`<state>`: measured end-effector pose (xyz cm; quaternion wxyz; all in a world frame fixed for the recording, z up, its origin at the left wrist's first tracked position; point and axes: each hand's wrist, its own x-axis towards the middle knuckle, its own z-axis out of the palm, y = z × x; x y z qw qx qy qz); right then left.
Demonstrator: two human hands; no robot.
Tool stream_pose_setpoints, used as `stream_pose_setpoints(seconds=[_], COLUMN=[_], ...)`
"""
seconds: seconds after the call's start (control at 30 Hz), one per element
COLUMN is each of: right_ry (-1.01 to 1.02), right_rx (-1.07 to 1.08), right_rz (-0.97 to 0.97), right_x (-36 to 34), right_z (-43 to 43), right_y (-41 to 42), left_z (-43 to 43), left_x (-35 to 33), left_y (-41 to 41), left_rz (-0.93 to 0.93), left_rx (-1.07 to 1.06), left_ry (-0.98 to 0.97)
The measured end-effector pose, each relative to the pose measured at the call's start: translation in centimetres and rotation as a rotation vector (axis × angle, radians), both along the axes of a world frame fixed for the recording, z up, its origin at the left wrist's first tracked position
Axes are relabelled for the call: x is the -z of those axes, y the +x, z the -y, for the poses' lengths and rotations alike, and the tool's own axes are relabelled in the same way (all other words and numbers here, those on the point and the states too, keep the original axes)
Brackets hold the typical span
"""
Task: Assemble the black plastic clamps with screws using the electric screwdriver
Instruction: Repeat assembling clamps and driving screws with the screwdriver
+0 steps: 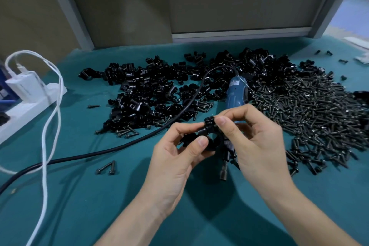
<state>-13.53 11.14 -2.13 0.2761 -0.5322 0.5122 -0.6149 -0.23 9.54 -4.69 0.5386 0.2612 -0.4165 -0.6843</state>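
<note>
The black plastic clamp (206, 133) is held up off the teal mat (99, 205) at the near centre, between both hands, just in front of the lying electric screwdriver (235, 94). The left hand (175, 158) grips the clamp's lower, rounded part, with the thumb laid across its front, most likely to steady it. The right hand (257, 142) pinches the upper end between thumb and forefinger. This looks like seating or starting a screw by hand before the driver is taken up, though the screw itself is too dark to tell apart from the plastic. The clamp's long axis runs from the left thumb up and away to a knobbed end at the right fingertips, tilted slightly right. The screwdriver rests behind and under the right hand, within easy reach. Its blue body lies far and its socket bit (223, 174) points near, and its black cord (119, 146) loops away to the left. The pile of clamps (159, 90) lies far centre and the pile of screws (319, 110) to the right, each close to the hand that would draw from it. Two loose screws (106, 168) lie near left.
</note>
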Motion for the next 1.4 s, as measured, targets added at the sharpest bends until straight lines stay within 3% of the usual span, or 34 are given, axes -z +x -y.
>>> stream_pose_setpoints(seconds=[0.27, 0.43, 0.67, 0.8, 0.97, 1.2, 1.33, 1.4], right_ry=[0.001, 0.125, 0.133, 0.119, 0.019, -0.216, -0.235, -0.17], right_rx=[-0.081, -0.187, -0.293, -0.316, -0.235, -0.166, -0.165, -0.163], right_rz=[0.03, 0.218, 0.336, 0.203, 0.055, -0.376, -0.409, -0.294], right_x=[0.2, 0.5, 0.5, 0.5, 0.2, -0.7, -0.6, -0.4], right_z=[0.2, 0.5, 0.3, 0.3, 0.3, 0.3, 0.3, 0.2], right_y=[0.1, -0.1, -0.2, -0.2, -0.6, -1.6, -1.8, -1.5], left_z=[0.2, 0.2, 0.2, 0.5, 0.8, 1.1, 1.2, 1.2], left_x=[0.5, 0.4, 0.4, 0.3, 0.0, -0.3, -0.2, -0.1], left_y=[0.2, 0.6, 0.8, 1.0, 1.3, 1.5, 1.7, 1.7], left_rz=[0.223, 0.484, 0.522, 0.487, 0.331, 0.185, 0.178, 0.208], left_rx=[-0.112, -0.252, -0.316, -0.341, -0.196, -0.037, 0.0, -0.04], left_ry=[-0.114, -0.31, -0.33, -0.344, -0.25, -0.109, -0.106, -0.15])
